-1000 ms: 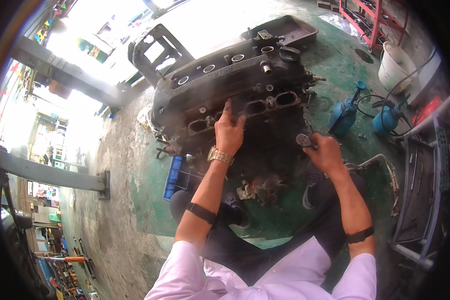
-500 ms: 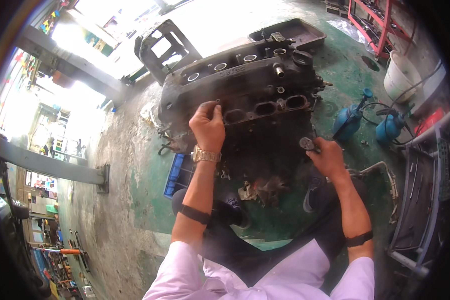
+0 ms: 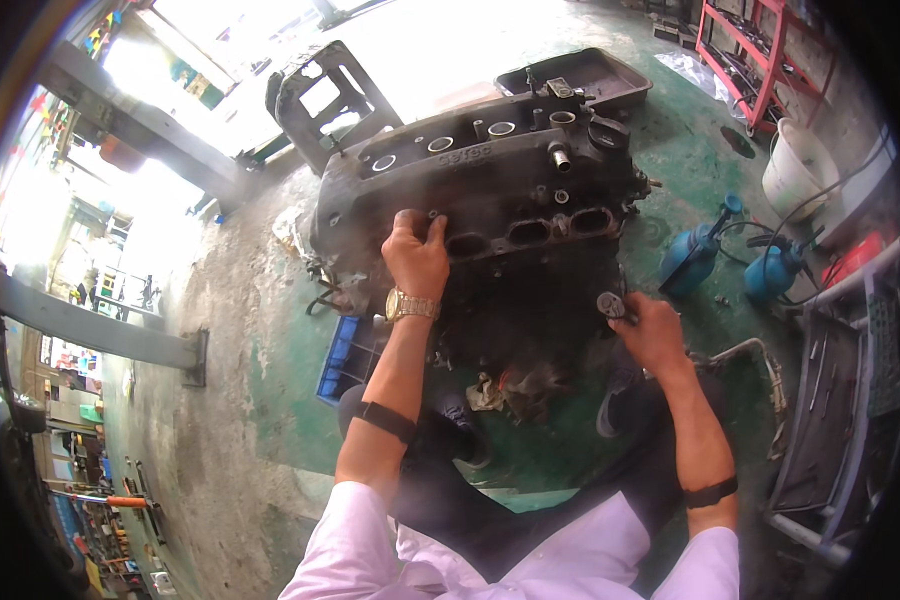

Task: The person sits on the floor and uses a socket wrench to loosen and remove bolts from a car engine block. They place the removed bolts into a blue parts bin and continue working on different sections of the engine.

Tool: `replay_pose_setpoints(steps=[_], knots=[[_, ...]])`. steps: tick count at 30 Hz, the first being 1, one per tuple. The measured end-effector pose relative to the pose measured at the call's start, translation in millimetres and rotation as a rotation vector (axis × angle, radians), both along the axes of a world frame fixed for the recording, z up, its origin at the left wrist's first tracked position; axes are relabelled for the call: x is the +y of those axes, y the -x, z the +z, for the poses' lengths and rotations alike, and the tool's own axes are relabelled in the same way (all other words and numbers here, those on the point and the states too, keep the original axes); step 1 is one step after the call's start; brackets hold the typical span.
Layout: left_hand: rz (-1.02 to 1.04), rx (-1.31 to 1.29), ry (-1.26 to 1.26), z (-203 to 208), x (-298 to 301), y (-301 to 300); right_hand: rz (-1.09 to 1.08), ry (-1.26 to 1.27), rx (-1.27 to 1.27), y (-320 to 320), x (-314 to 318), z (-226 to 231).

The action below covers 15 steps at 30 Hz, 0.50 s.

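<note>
A dark, greasy engine [image 3: 390, 190] with its valve cover stands on the floor in front of me. My left hand [image 3: 417, 258] is at the cover's near edge, left of the oval ports, with thumb and forefinger bent round a small bolt-like spot. Whatever those fingertips pinch is too small to make out. In my right hand [image 3: 656, 338] is a ratchet wrench [image 3: 610, 304], its round head pointing left, held apart from the engine at its near right corner. The fingers are wrapped round the handle and hide most of it.
Two blue spray bottles [image 3: 692, 258] stand right of the engine, near a white bucket [image 3: 802, 172]. A dark tray [image 3: 625, 80] lies behind it. Left of my knees is a blue divided box [image 3: 338, 360]. A grey tool rack [image 3: 820, 400] and a bent pipe [image 3: 760, 347] are at right.
The view has shifted slightly. My left hand stays at the same spot on the cover's edge, and my right hand still holds the ratchet wrench in nearly the same place.
</note>
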State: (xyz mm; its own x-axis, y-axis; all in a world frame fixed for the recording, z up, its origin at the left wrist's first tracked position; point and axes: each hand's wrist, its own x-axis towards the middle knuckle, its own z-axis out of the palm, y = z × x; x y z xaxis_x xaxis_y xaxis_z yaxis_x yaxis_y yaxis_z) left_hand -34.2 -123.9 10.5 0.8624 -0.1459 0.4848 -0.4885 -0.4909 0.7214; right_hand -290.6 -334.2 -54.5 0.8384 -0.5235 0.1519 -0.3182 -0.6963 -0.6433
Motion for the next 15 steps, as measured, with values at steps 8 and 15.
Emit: replay_pose_setpoints(steps=[8,15], knots=[[-0.017,-0.101,0.0,-7.5,-2.6,-4.7,-0.004,-0.013,-0.024,-0.5,0.2,-2.0],[-0.035,-0.005,0.025,-2.5,1.6,-1.1,-0.024,-0.002,0.05,-1.0,1.9,3.3]])
